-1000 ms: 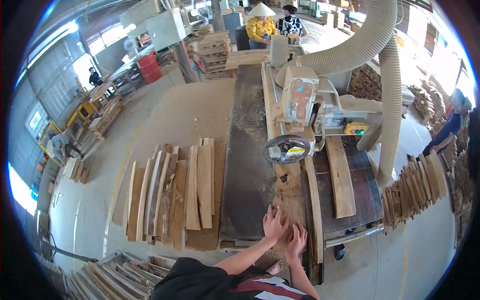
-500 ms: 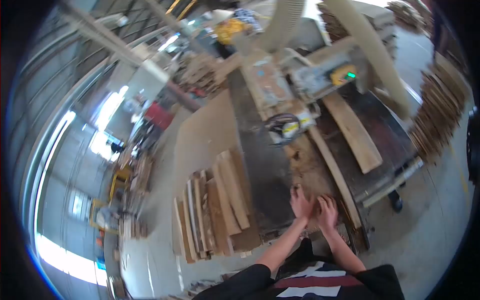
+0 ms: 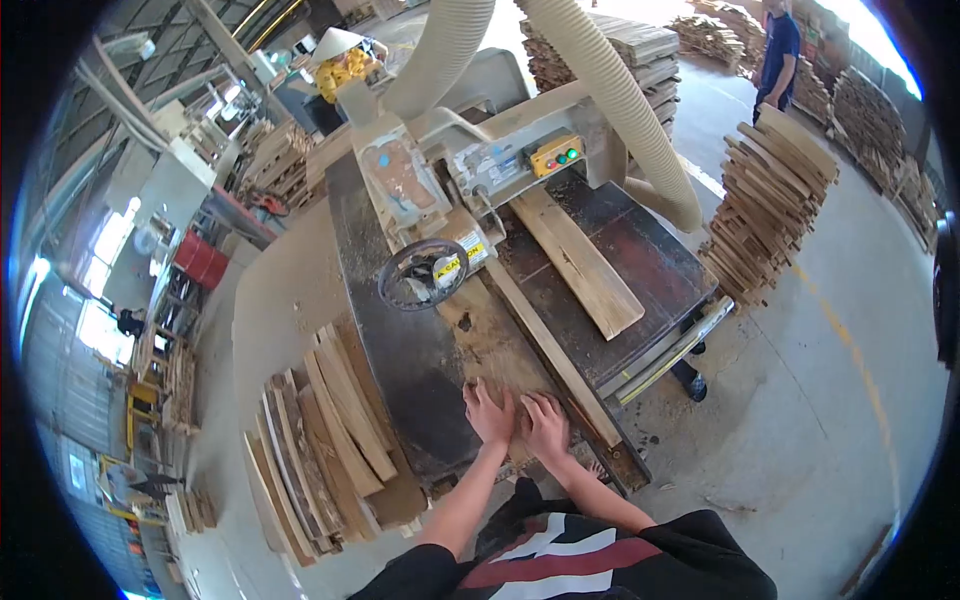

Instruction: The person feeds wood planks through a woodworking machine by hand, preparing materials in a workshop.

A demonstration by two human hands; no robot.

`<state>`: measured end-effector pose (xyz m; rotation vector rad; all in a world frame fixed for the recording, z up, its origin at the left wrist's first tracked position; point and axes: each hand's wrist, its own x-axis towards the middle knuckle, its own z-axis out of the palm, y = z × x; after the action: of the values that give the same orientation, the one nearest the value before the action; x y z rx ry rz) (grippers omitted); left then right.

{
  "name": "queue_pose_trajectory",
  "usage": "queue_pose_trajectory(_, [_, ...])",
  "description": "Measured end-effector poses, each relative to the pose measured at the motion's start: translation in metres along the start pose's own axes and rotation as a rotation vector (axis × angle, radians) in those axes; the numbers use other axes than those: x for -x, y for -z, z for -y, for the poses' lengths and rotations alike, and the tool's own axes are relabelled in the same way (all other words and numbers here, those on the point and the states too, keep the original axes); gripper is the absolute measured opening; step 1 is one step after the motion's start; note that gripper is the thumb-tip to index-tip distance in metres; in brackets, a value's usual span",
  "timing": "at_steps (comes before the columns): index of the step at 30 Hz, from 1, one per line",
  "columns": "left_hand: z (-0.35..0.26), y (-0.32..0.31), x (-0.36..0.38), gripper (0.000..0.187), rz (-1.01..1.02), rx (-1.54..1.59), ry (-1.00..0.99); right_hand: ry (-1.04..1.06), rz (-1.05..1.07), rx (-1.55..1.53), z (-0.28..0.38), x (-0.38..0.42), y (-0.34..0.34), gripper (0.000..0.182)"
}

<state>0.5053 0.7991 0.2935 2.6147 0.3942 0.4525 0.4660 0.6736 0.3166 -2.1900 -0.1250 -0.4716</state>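
Observation:
A wide brown wooden board with a dark knot lies lengthwise on the dark machine table, its far end under the machine head. My left hand rests on the board's near part, fingers spread and pointing forward. Close beside it, my right hand lies on the same board with fingers slightly bent. To the right of the board runs a long narrow wood strip, apart from my fingers. Beyond my hands stands the saw machine's black handwheel with a yellow caution label.
A loose plank lies on the table's right side. Several boards are stacked at left. The yellow control box shows a green light. Ribbed hoses rise from the machine. A person stands by a wood pile.
My view has turned and sharpened, so the machine and hands appear farther left. Both hands stay on the board. A person at the upper right has come more fully into view.

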Motion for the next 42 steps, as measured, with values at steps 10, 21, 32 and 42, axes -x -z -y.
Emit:
queue_pose_trajectory(10, [-0.001,0.005,-0.003,0.068,0.008,0.004,0.063,0.018,0.046,0.024,-0.001,0.000,-0.009,0.036])
queue_pose_trajectory(21, [0.005,0.000,-0.003,0.067,-0.029,0.039,0.033,0.074,0.027,0.096,0.000,-0.002,-0.011,0.034])
queue_pose_trajectory(32, [0.004,0.001,-0.004,0.067,-0.007,0.034,0.029,0.087,0.010,0.089,-0.002,-0.002,-0.012,0.032])
queue_pose_trajectory(42, [0.008,-0.002,0.006,0.068,0.006,0.083,0.027,0.086,0.024,0.133,-0.001,-0.005,-0.016,0.034])
